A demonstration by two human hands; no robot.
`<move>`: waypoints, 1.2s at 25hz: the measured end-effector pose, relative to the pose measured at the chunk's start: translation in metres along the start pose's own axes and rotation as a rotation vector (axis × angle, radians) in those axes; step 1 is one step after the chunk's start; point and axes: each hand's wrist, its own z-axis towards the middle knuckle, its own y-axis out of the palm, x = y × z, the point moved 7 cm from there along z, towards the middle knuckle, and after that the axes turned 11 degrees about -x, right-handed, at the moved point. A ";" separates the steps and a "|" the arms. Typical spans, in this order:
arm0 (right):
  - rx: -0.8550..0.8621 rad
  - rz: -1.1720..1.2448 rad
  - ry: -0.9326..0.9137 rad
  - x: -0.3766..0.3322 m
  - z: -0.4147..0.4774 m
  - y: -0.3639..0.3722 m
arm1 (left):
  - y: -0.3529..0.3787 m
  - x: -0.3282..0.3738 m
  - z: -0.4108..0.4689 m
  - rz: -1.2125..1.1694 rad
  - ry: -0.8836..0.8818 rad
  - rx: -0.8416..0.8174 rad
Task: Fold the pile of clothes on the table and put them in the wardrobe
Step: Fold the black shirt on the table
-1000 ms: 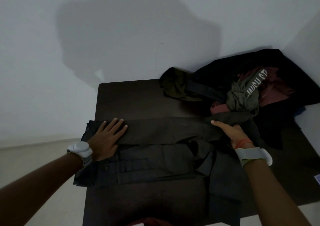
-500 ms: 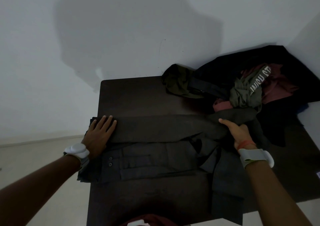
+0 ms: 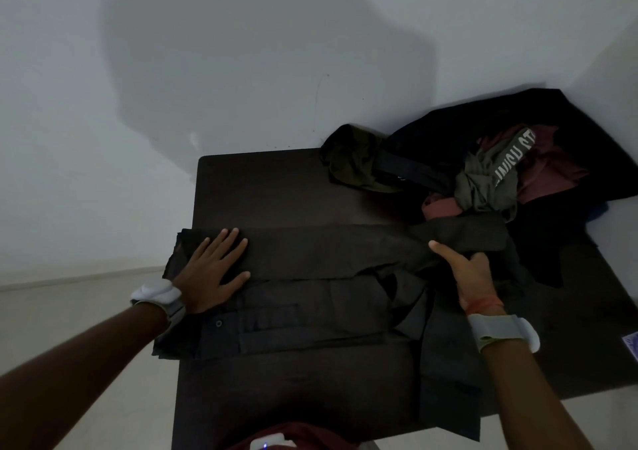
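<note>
A dark shirt (image 3: 310, 297) lies stretched across the dark table (image 3: 262, 187), its far side folded over towards me. My left hand (image 3: 210, 270) rests flat on the shirt's left end, fingers spread. My right hand (image 3: 466, 273) is at the shirt's right end; the thumb points left over the fold and the other fingers are tucked under a fold of the cloth, gripping it. A pile of unfolded clothes (image 3: 490, 180), black, olive and maroon, is heaped at the table's back right corner.
A white wall (image 3: 241, 69) stands right behind the table and another closes the right side. The pale floor (image 3: 69, 311) shows on the left. The shirt's left end overhangs the table's left edge. A small printed paper (image 3: 631, 344) lies at the far right.
My left hand slid a little left along the fold and back, still flat. My right hand curled its fingers into the cloth at the right end.
</note>
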 end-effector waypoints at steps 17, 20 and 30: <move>0.136 -0.352 -0.079 -0.010 -0.063 -0.026 | -0.008 0.064 0.031 0.097 -0.043 0.083; 0.092 -0.492 0.069 -0.008 -0.070 -0.031 | -0.007 0.074 0.035 0.080 -0.038 0.092; -0.353 -0.752 0.375 0.020 -0.061 -0.051 | -0.006 0.181 0.038 0.009 0.285 0.204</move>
